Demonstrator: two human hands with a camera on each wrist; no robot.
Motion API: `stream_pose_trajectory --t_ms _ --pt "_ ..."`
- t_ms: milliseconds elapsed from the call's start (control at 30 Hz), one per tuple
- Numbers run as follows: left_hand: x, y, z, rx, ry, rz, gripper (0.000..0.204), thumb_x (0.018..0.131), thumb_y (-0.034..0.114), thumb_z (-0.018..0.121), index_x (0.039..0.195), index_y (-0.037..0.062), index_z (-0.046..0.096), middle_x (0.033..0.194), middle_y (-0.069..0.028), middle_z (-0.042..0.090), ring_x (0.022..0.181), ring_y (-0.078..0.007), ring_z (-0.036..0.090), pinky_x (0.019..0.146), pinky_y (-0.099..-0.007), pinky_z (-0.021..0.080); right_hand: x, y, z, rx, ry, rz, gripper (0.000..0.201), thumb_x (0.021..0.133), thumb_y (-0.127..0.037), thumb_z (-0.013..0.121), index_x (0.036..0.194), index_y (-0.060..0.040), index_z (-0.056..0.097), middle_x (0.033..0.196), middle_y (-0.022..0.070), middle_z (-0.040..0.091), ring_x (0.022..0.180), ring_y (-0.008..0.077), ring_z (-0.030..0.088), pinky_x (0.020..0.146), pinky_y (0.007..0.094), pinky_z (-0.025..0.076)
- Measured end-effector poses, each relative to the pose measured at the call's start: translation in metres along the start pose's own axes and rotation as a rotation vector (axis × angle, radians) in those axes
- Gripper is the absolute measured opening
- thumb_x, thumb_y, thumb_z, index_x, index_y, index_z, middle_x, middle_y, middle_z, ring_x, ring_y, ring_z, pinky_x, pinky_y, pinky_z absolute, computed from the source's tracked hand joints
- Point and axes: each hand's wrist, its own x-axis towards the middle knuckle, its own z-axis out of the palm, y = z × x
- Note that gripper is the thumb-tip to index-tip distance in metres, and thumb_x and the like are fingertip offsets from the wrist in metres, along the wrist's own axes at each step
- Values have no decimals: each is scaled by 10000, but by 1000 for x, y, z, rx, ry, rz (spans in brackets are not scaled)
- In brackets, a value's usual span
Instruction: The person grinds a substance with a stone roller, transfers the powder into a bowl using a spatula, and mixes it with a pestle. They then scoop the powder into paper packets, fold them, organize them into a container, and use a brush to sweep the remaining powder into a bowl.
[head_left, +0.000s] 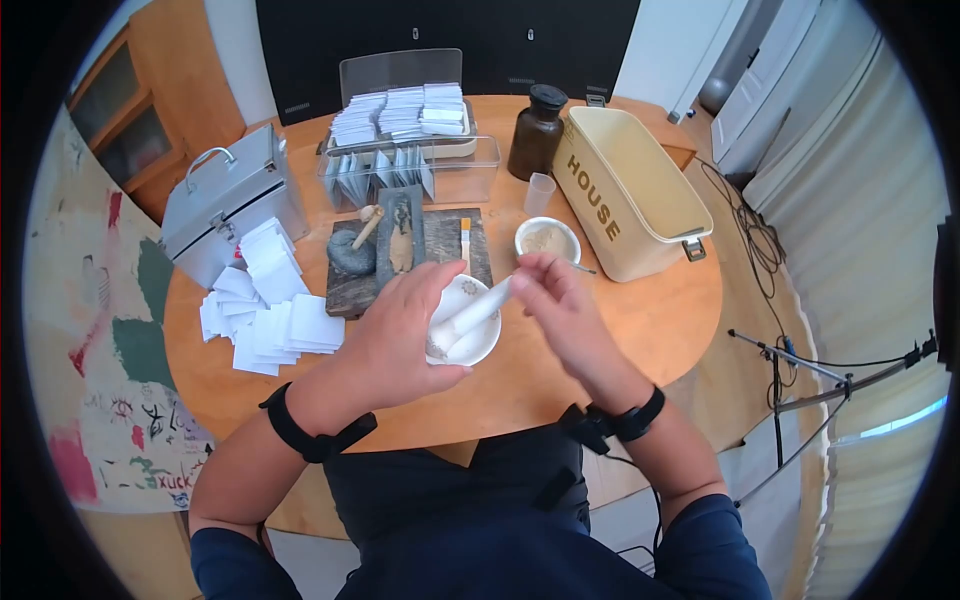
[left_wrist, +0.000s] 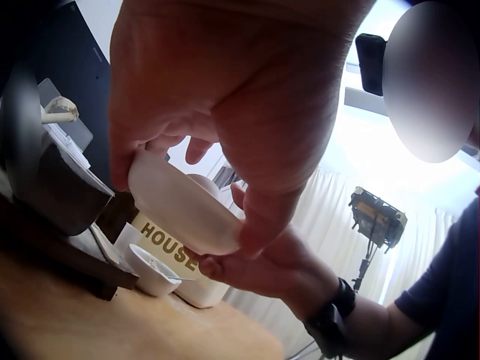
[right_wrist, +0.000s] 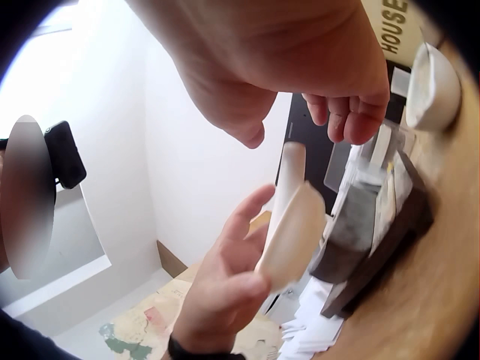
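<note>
My left hand [head_left: 398, 318] grips a small white mortar [left_wrist: 184, 206] by its rim, thumb on one side and fingers on the other. The mortar is held up off the table and tilted. A white pestle [head_left: 470, 322] leans inside it, its handle end sticking out past the rim [right_wrist: 311, 225]. Over that end hovers my right hand [head_left: 572, 325]; in the right wrist view its thumb and fingers are spread, with a gap between them and the pestle [right_wrist: 293, 159]. Just beyond stands a white bowl [head_left: 548, 227] of pale powder with a thin utensil in it.
A cream HOUSE tin [head_left: 615, 200], a brown jar [head_left: 537, 135] and a plastic cup [head_left: 539, 193] stand back right. Behind the mortar lies a dark board [head_left: 460, 220] with a brush [head_left: 465, 240] and inkstone [head_left: 401, 235]. White packets [head_left: 290, 328] and a metal box [head_left: 235, 195] are left.
</note>
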Motion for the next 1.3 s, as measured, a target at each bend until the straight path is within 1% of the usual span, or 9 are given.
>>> stream_pose_trajectory --t_ms 67,133,200,233,300,567,667,867,1300 --pt "-6 2 -9 -22 -53 -103 962 630 203 839 1445 41 355 1377 -210 476 1260 -384 478 1080 -432 375 30 -15 -20 -203 26 -71 379 901 -210 718 1178 -13 550 974 40 595 840 98 562 751 243 475" --pt "-11 2 -17 -7 -39 -103 956 630 199 837 1444 45 359 1370 -207 481 1255 -383 483 1076 -431 380 71 -31 -40 -706 3 -183 358 882 -211 709 1133 19 597 957 98 665 871 184 641 779 314 517" --pt "-12 2 -25 16 -35 -96 951 630 196 835 1443 50 364 1363 -205 487 1251 -381 488 1072 -429 386 111 -58 -42 -1159 -54 -50 344 853 -225 697 1070 38 649 993 174 702 941 300 677 832 388 532" --pt "-12 1 -29 39 -18 -82 928 637 183 832 1431 46 371 1340 -203 494 1223 -383 492 1050 -433 399 133 -59 -44 -1156 -52 -48 344 853 -225 697 1070 38 649 993 174 702 941 300 677 832 388 532" --pt "-14 0 -35 62 -2 -66 904 645 170 830 1418 43 378 1317 -202 502 1195 -384 497 1028 -436 413 166 -55 -47 -1550 -210 -20 377 862 -264 687 1076 43 643 1017 199 689 941 330 665 817 400 523" --pt "-15 -11 -51 88 61 -151 947 606 148 833 1430 24 384 1332 -196 518 1249 -352 508 1064 -404 405 121 -66 -21 -1665 -386 235 629 828 -465 697 1161 61 606 1120 230 663 1046 355 646 899 428 509" --pt "-9 -15 -49 82 56 -139 943 613 160 826 1431 22 380 1337 -199 515 1262 -351 502 1067 -400 400 114 -33 -31 -1778 -386 39 785 774 -568 707 1247 47 589 1163 198 671 1086 326 651 935 375 521" --pt "2 -11 -46 104 28 -123 948 638 200 803 1451 34 345 1334 -216 510 1258 -366 502 1076 -415 389 110 -38 -29 -1670 -419 306 726 735 -482 692 1234 39 603 1153 210 672 1088 327 651 919 371 529" --pt "14 -15 -37 117 52 -75 951 635 195 803 1456 54 344 1313 -211 526 1237 -373 511 1059 -424 401 68 -40 -21 -1733 -460 327 789 747 -590 668 1187 61 593 1129 236 644 1096 341 626 927 382 511"
